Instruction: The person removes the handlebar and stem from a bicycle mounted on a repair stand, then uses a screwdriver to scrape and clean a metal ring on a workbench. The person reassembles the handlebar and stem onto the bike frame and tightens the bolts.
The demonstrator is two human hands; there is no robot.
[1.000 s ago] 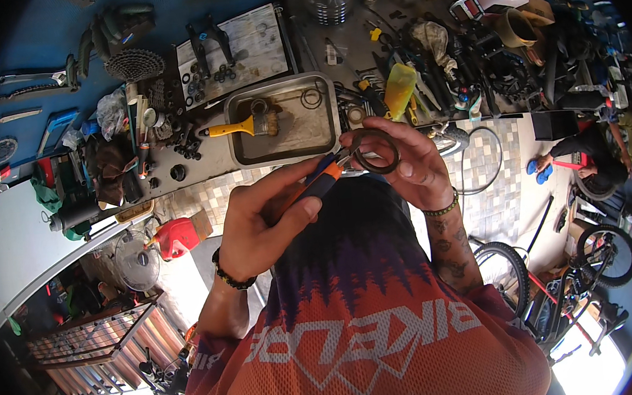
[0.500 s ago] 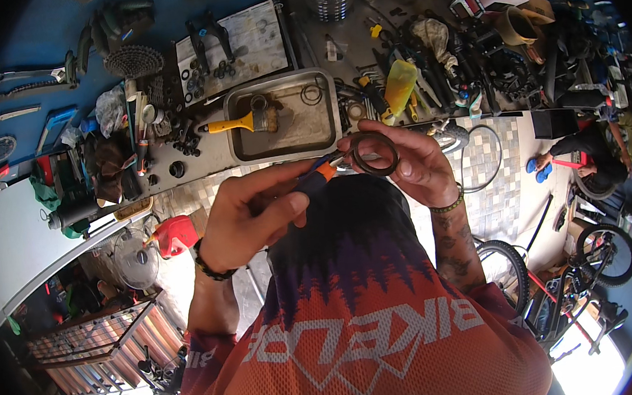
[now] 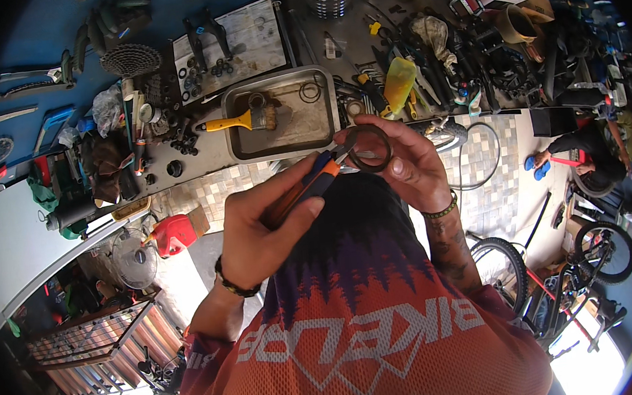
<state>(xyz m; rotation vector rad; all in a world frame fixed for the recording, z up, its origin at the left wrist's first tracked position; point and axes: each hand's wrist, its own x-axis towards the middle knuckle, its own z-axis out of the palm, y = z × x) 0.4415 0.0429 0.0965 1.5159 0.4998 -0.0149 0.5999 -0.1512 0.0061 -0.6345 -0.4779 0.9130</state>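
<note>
My left hand [image 3: 259,235] is closed around a pair of pliers [image 3: 324,173] with blue and orange handles. The metal jaws point up and to the right, meeting the left side of a dark round ring [image 3: 375,169]; whether they grip its edge is too small to tell. My right hand [image 3: 419,171] pinches that ring on its right side, fingers behind and thumb in front. Both hands are held in front of my body, just below the bench edge. Past them sits a shallow metal tray [image 3: 305,133] with a yellow-handled paintbrush [image 3: 232,122] across its left rim and thin rings inside.
The bench [image 3: 205,158] carries a stained white sheet [image 3: 255,42] with small parts, a yellow bottle [image 3: 400,85] and many tools at the right. A red jug [image 3: 176,234] stands low at the left. A bicycle [image 3: 560,282] and another person [image 3: 583,150] are off to the right.
The pliers have turned more upright, with their jaws now beside the ring's upper left. My left hand has dropped slightly, and the ring has tilted in my right hand.
</note>
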